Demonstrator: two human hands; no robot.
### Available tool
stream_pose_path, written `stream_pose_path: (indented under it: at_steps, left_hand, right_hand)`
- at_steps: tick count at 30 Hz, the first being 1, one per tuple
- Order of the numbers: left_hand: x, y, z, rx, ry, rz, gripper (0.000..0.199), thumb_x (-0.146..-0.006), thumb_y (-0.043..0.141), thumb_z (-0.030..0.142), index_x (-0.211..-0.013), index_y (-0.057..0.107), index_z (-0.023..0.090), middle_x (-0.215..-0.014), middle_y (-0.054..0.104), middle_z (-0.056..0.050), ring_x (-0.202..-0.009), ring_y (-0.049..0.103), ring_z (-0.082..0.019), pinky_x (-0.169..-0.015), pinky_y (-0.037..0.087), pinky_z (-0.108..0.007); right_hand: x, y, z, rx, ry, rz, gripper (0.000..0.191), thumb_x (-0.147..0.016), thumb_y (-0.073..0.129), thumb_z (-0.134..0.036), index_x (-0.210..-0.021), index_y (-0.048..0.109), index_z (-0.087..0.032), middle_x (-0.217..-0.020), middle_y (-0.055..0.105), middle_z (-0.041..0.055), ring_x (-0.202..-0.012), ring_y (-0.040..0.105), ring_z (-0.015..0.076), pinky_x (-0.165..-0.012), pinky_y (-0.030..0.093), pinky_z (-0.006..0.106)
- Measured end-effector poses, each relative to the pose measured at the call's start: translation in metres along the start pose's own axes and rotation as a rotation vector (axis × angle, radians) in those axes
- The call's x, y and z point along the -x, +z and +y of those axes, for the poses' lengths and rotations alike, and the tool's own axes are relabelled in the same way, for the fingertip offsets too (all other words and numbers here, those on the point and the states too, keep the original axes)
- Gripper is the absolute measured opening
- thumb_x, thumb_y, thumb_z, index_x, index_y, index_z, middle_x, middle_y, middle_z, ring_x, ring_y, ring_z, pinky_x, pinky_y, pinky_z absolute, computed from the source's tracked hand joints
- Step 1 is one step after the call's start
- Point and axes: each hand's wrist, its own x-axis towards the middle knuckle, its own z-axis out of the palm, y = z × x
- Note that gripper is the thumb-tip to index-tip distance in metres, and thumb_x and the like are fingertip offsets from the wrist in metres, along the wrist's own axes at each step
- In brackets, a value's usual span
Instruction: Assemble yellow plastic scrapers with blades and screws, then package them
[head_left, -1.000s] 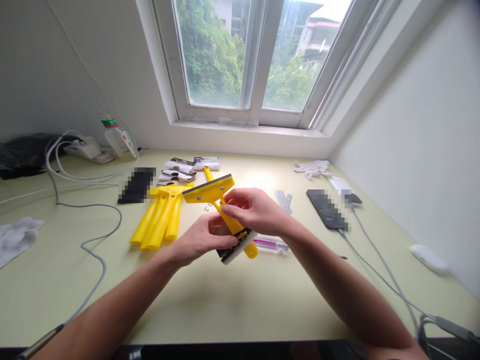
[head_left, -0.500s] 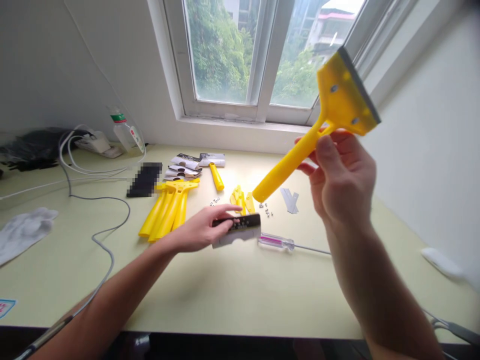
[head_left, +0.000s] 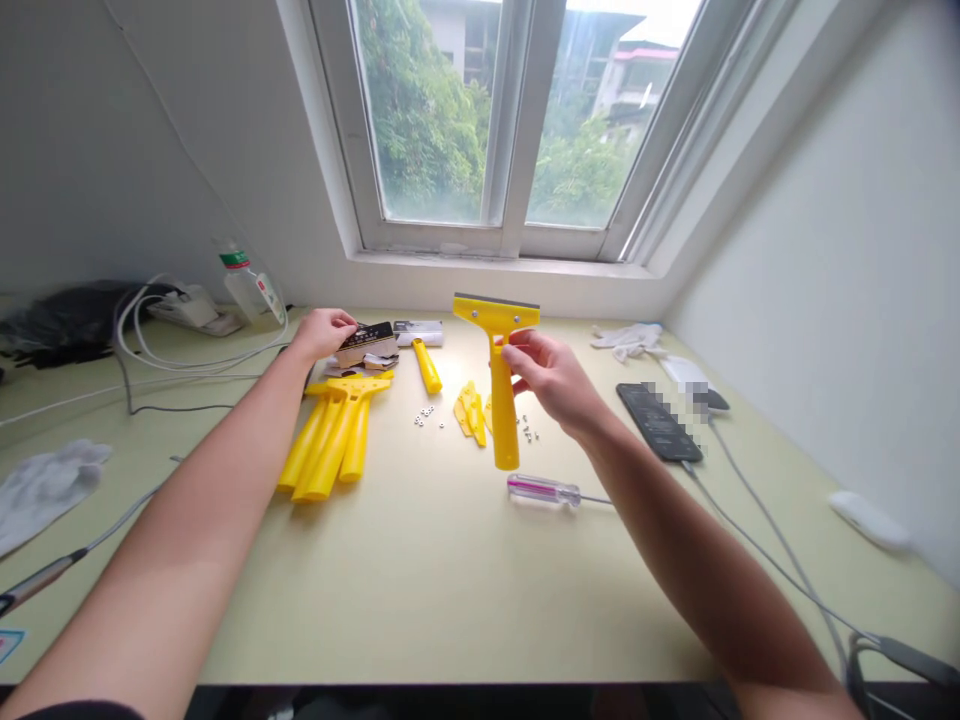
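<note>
Pinching the yellow scraper [head_left: 502, 390] by its neck, dark edge [head_left: 496, 299] above my right grip [head_left: 553, 378] and handle [head_left: 505, 430] below, I judge it light, stiff, slightly slick — best held there — while my left grip [head_left: 326, 330] is at a card sleeve [head_left: 367, 345], its closure unclear.

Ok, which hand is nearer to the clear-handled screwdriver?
Right. The right hand is just beyond the screwdriver, holding a yellow scraper; the left hand is farther back and well to its left, at the cardboard sleeves.
</note>
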Motion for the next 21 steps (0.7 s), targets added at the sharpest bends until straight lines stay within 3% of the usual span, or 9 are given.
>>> stream_pose_path:
  at_steps: [3, 6, 9, 12, 15, 18, 21]
  left_hand:
    - [0.006, 0.009, 0.009, 0.018, 0.053, 0.162, 0.011, -0.083, 0.066, 0.018, -0.086, 0.063, 0.008, -0.084, 0.065, 0.001, -0.099, 0.051, -0.015, -0.1, 0.034, -0.031]
    - [0.041, 0.034, 0.031, 0.1, 0.15, 0.222, 0.028, -0.096, 0.048, 0.029, -0.104, 0.062, 0.007, -0.109, 0.063, -0.004, -0.114, 0.047, -0.019, -0.103, 0.034, -0.032]
    - [0.099, 0.065, 0.061, 0.228, 0.249, 0.039, 0.043, -0.099, 0.039, 0.044, -0.113, 0.064, 0.013, -0.101, 0.068, -0.005, -0.092, 0.061, -0.017, -0.082, 0.049, -0.029]
    - [0.143, 0.079, 0.088, 0.467, 0.339, -0.356, 0.05, -0.098, 0.039, 0.048, -0.135, 0.053, 0.016, -0.109, 0.068, -0.01, -0.097, 0.064, -0.022, -0.083, 0.051, -0.033]
    - [0.155, 0.075, 0.102, 0.557, 0.273, -0.403, 0.051, -0.095, 0.048, 0.047, -0.136, 0.053, 0.016, -0.105, 0.068, -0.01, -0.095, 0.064, -0.023, -0.083, 0.051, -0.034]
    - [0.156, 0.068, 0.105, 0.664, 0.194, -0.437, 0.048, -0.091, 0.056, 0.042, -0.132, 0.052, 0.017, -0.093, 0.065, -0.006, -0.074, 0.062, -0.016, -0.068, 0.053, -0.03]
    - [0.168, 0.066, 0.105, 0.792, 0.071, -0.373, 0.042, -0.09, 0.058, 0.038, -0.126, 0.049, 0.02, -0.094, 0.058, -0.004, -0.064, 0.059, -0.012, -0.057, 0.052, -0.027]
  right_hand:
    - [0.0, 0.006, 0.008, 0.054, -0.009, -0.03, 0.028, -0.087, 0.06, -0.043, -0.099, 0.058, -0.018, -0.095, 0.067, 0.0071, -0.082, 0.065, 0.0175, -0.055, 0.056, 0.027]
    - [-0.001, 0.012, 0.013, 0.07, -0.009, -0.039, 0.028, -0.087, 0.06, -0.043, -0.099, 0.058, -0.017, -0.095, 0.067, 0.0075, -0.082, 0.065, 0.0176, -0.056, 0.057, 0.028]
    - [0.001, 0.017, 0.016, 0.019, -0.009, -0.022, 0.029, -0.086, 0.061, -0.043, -0.096, 0.056, -0.017, -0.088, 0.066, 0.0057, -0.078, 0.066, 0.0169, -0.056, 0.059, 0.028]
    - [0.003, 0.021, 0.018, -0.034, -0.021, -0.04, 0.03, -0.086, 0.061, -0.045, -0.097, 0.054, -0.018, -0.083, 0.064, 0.0029, -0.074, 0.067, 0.0161, -0.057, 0.06, 0.029]
    - [0.001, 0.029, 0.02, -0.057, -0.037, -0.054, 0.032, -0.084, 0.065, -0.045, -0.096, 0.055, -0.018, -0.086, 0.063, 0.002, -0.073, 0.066, 0.0145, -0.063, 0.061, 0.032]
    - [0.0, 0.034, 0.018, -0.077, -0.047, -0.047, 0.034, -0.084, 0.064, -0.048, -0.099, 0.055, -0.018, -0.092, 0.066, 0.0042, -0.073, 0.066, 0.0144, -0.07, 0.06, 0.035]
    - [0.013, 0.024, 0.014, 0.13, -0.043, -0.11, 0.038, -0.09, 0.053, -0.05, -0.111, 0.056, -0.018, -0.095, 0.069, 0.0076, -0.077, 0.067, 0.017, -0.071, 0.058, 0.036]
